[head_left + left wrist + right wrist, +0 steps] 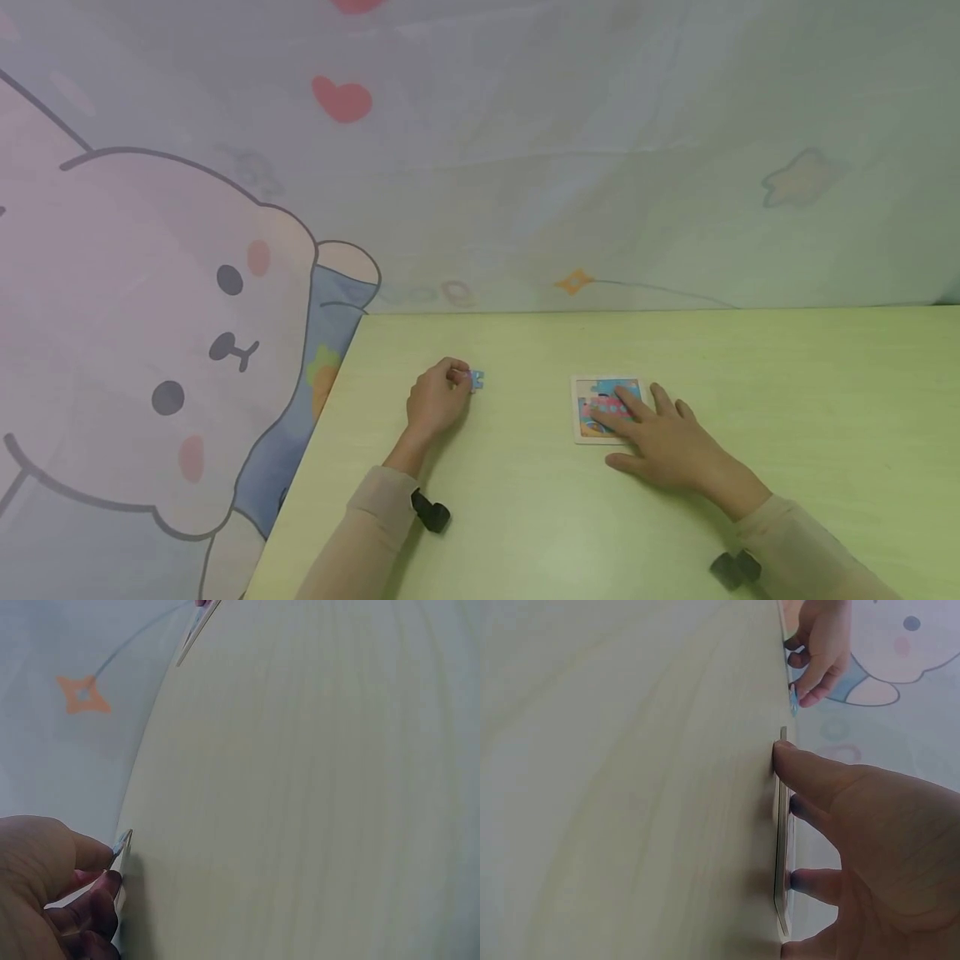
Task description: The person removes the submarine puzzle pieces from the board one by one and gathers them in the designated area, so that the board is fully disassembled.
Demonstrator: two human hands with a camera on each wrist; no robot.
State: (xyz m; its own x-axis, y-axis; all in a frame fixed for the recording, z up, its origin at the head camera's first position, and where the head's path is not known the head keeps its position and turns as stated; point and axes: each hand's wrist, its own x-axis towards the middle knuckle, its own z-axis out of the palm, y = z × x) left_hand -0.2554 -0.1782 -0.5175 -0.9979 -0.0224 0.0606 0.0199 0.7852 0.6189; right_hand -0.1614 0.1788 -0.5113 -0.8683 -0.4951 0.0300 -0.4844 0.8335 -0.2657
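Fingers (454, 366) of the left hand (437, 400), per the head view, pinch a small blue puzzle piece (477, 381) at the tabletop (525, 508); its long axis cannot be told. The framed puzzle (575, 423) lies to the right of that grip, well apart, near square, a pale gap at its far left corner, facing the piece. The right hand (670, 446) is nearer, fingers spread over the puzzle. Left wrist view: the piece is edge-on between thumb and fingers; the frame's corner appears well beyond. Right wrist view: extended right fingers touch the frame, gripping no loose piece; the left hand shows beyond.
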